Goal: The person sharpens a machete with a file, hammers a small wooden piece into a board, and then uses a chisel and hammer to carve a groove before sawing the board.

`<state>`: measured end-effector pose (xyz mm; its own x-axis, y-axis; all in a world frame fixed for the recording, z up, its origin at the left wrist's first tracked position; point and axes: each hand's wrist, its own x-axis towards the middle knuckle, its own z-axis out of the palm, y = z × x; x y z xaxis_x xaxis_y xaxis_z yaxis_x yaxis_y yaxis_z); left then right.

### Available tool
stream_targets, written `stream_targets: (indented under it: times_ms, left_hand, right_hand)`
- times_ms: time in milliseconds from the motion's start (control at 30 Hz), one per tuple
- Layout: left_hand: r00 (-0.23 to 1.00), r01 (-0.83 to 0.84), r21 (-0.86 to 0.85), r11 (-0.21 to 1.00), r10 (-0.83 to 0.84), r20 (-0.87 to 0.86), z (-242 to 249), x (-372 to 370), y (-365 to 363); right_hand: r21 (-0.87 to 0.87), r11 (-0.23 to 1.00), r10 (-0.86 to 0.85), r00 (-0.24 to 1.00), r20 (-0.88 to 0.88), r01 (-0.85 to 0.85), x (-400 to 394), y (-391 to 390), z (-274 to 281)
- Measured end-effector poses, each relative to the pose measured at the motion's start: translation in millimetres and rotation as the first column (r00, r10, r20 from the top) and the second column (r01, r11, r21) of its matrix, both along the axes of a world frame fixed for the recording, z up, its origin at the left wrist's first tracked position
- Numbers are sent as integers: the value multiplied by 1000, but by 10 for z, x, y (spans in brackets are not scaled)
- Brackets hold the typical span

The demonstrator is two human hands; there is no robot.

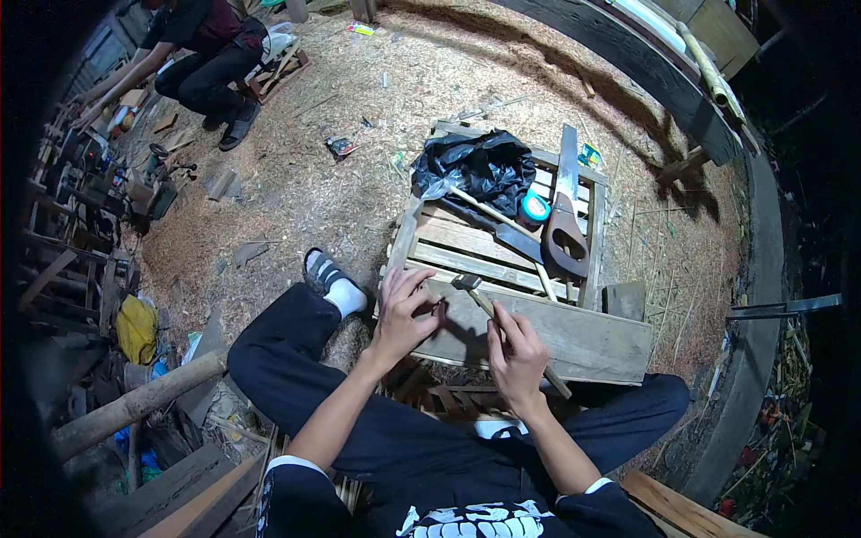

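Gripping the hammer (467,282), the right hand (520,357) holds its head beside the left hand (402,323), fingers bent (pinching anything? cannot tell), over the board (587,336) across the slatted crate (403,235). Apparently positioning; any tap calls for clear fingertips.

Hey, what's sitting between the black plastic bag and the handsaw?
A small round blue container lies between the black plastic bag and the handsaw, as the head view shows.

Woodworking workshop, sawdust-strewn ground, handsaw (565,204), hammer (489,308)
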<state>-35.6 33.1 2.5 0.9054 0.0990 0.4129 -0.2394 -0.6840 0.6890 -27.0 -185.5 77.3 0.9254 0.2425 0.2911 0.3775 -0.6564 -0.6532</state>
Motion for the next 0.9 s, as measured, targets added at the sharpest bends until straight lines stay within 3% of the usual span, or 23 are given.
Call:
stream_targets:
  times_ms: [167,433,700,900]
  left_hand:
    - [1000,-3,-28,1000,4,24,-77,-126,1]
    - [992,-42,-51,998,36,-118,66,-334,-37]
    - [990,-38,-142,989,17,-143,50,-365,-7]
    - [990,-18,-5,1000,17,-141,106,-379,41]
  right_hand:
    - [-27,1000,11,999,-46,-12,-2,17,31]
    - [-26,996,89,994,-67,-91,-40,-15,48]
    - [-42,986,162,986,-43,-164,-72,-140,44]
    - [-92,981,166,984,-68,-172,-119,-148,-28]
